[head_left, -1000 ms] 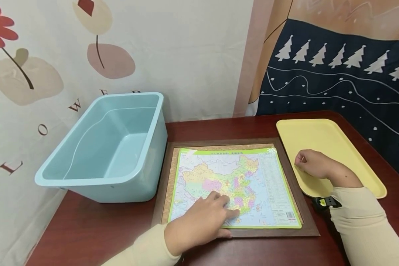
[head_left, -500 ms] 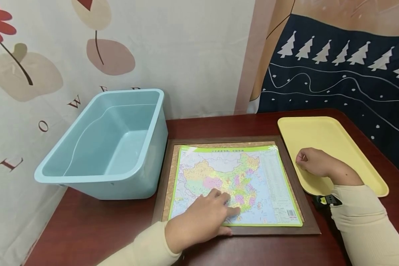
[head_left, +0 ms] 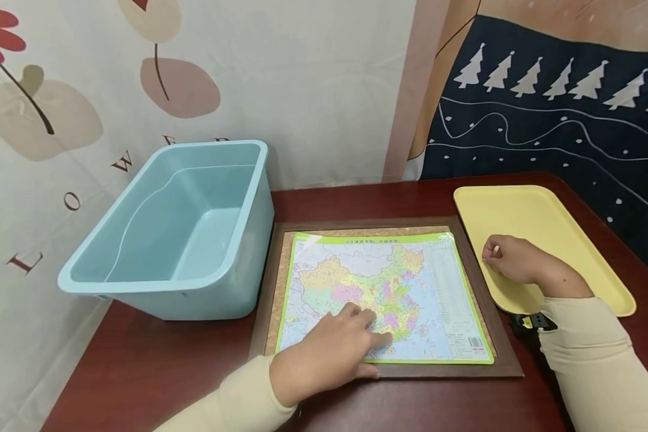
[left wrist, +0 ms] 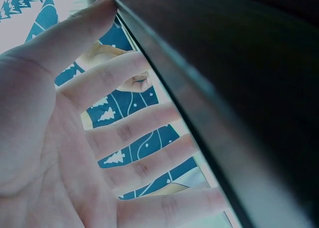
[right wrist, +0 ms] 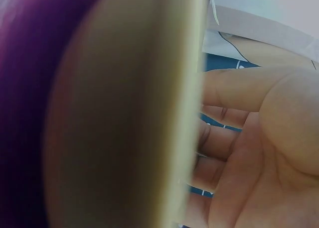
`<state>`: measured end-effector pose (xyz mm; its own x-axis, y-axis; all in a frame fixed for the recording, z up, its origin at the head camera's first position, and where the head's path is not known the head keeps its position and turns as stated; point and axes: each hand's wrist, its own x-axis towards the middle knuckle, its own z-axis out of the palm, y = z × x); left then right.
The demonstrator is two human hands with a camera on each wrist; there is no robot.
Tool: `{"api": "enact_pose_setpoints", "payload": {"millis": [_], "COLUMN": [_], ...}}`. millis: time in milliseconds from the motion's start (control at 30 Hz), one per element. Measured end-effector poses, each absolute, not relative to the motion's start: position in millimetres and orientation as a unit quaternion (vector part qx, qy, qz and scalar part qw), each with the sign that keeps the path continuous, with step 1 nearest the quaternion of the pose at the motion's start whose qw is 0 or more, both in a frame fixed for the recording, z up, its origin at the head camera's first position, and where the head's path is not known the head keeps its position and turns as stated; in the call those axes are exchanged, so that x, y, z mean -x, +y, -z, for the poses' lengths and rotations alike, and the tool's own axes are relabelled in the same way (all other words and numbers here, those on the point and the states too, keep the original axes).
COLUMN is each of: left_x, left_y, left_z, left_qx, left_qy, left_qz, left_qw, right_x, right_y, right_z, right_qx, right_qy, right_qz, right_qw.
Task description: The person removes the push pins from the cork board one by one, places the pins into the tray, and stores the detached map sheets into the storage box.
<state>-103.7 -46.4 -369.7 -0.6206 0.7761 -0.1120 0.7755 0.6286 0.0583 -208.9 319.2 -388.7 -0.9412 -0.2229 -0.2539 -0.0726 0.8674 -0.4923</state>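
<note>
A green-bordered map of China (head_left: 437, 300) lies on a cork board in a dark wooden frame (head_left: 486, 306) on the table. My left hand (head_left: 326, 354) rests on the map's lower middle, fingers spread, with its thumb at the front edge of the frame. In the left wrist view the fingers of this hand (left wrist: 99, 128) reach out apart onto the surface. To the right, my right hand (head_left: 524, 264) rests on the yellow tray (head_left: 518, 216), fingers loosely curled. The right wrist view shows that hand (right wrist: 254, 138) holding nothing beside the blurred tray (right wrist: 119, 123).
A deep light blue plastic tub (head_left: 237, 300) stands left of the frame, against the patterned cloth backdrop (head_left: 329, 108). Its inside shows bare. A black strap (head_left: 540, 323) with a yellow-green mark sits by the right cuff. The table (head_left: 432, 402) is reddish-brown wood.
The whole head view has shifted slightly, with the scene sitting a little higher in the picture. Both hands, the map and the tray keep their places relative to one another.
</note>
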Motion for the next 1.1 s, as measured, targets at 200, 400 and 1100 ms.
{"api": "enact_pose_setpoints", "payload": {"millis": [200, 400, 1100], "left_x": [104.7, 105.5, 105.9], "left_y": [-45.9, -45.4, -45.1], "left_z": [368.7, 369.5, 369.3], "left_qx": [-0.432, -0.433, -0.431], "left_qy": [0.900, 0.899, 0.900], "left_qz": [0.002, 0.001, 0.013], "left_qw": [0.061, 0.062, 0.058], "right_x": [208.4, 208.5, 210.2], "right_y": [317.7, 318.0, 318.8], "right_z": [385.3, 385.9, 384.9], "right_qx": [0.077, 0.076, 0.068], "right_qy": [0.956, 0.957, 0.955], "right_qz": [0.241, 0.238, 0.246], "right_qw": [0.152, 0.145, 0.153]}}
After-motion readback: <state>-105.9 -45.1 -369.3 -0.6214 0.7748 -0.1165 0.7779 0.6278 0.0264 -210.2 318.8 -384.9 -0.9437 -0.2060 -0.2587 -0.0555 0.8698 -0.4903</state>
